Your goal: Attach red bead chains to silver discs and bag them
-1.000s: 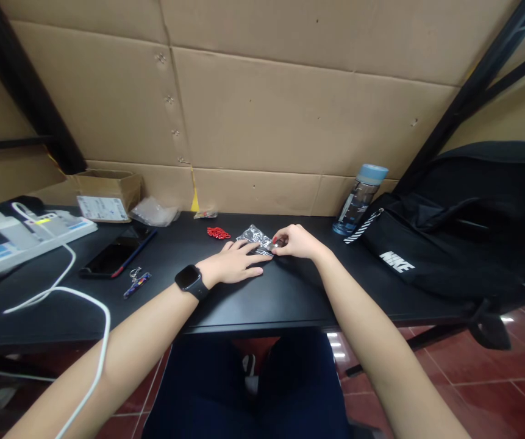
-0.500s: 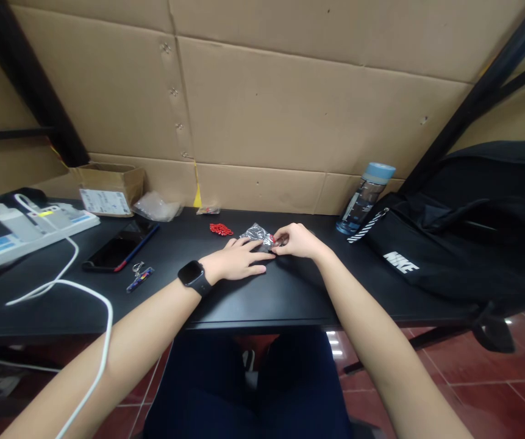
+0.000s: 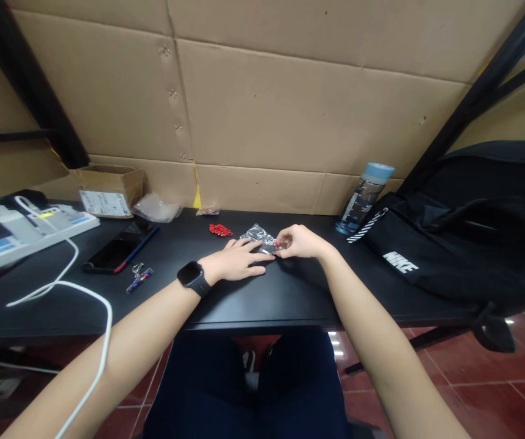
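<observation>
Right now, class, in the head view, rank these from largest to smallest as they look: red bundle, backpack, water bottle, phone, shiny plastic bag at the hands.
1. Backpack
2. Water bottle and phone: too alike to rank
3. Shiny plastic bag, partly covered by the left hand
4. Red bundle

R hand (image 3: 299,241) slid a bit to R vs ½ s ago; wrist went w/ it. Its fingertips, pinched at R end of bag (image 3: 258,233), now sit slightly farther from L hand (image 3: 235,263). Bag looked bunched ½ s ago; now flatter, more drawn out toward R hand. Red spot (image 3: 277,244) at those fingertips shifted R too; too small to ID. Cf. 1 s ago, view's turned slightly L & tipped down, so stuff on table (image 3: 289,299) shows a bit higher & farther R.
</observation>
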The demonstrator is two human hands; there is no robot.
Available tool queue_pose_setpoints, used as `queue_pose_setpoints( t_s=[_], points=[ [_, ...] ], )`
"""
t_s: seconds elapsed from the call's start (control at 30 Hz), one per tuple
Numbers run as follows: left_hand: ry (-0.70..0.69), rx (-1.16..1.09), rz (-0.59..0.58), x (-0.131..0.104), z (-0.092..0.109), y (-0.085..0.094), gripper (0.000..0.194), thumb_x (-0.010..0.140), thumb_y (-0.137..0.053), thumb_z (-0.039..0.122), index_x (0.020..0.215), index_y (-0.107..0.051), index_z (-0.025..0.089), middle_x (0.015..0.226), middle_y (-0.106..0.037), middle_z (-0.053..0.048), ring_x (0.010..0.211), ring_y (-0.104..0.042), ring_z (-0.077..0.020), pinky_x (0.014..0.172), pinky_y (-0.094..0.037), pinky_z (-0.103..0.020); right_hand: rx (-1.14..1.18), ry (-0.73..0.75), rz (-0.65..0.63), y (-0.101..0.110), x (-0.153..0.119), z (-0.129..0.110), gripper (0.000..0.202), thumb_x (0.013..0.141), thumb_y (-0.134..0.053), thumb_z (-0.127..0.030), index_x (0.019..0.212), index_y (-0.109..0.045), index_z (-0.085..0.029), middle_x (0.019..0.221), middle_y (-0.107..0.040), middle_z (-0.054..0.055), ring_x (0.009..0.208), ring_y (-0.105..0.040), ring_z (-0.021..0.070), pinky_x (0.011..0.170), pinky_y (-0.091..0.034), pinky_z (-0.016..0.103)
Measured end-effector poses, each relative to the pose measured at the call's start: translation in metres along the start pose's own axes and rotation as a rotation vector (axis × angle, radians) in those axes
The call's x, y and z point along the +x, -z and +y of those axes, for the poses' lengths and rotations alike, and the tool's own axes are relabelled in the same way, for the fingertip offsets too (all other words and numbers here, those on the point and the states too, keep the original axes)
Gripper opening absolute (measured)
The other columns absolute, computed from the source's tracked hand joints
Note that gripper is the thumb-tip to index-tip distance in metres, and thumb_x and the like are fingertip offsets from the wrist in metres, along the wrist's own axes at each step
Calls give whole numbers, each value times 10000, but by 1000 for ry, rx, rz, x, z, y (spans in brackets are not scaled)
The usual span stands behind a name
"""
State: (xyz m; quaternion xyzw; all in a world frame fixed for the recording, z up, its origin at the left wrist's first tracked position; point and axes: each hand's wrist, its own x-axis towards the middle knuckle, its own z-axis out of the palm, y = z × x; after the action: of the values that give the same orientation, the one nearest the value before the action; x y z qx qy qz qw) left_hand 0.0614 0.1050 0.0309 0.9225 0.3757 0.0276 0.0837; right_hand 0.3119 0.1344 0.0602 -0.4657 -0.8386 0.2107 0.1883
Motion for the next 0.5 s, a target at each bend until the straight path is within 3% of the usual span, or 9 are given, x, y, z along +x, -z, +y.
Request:
queue_pose_setpoints(
  t_s=[0.37,0.5],
  points=[
    [4,-4,4,2,-3,-3,542,956,-349,703,1460,-432,521,1651,-286,-21,1494,-222,-400,1128,-221,-650,-11,34,64,-12,6,-5,235,676,-830,-288,880,-754,-201,796,-760,1,764,-703,159,699,-498,231],
    [5,1,5,2,-3,-2,533,959,-333,704,1451,-438,531,1650,-287,-16,1496,-217,-398,1129,-219,-651,-14,38,10,-5,3,-7,254,705,-825,-289,945,-787,-217,847,-787,7,807,-725,180,719,-509,233]
  ],
)
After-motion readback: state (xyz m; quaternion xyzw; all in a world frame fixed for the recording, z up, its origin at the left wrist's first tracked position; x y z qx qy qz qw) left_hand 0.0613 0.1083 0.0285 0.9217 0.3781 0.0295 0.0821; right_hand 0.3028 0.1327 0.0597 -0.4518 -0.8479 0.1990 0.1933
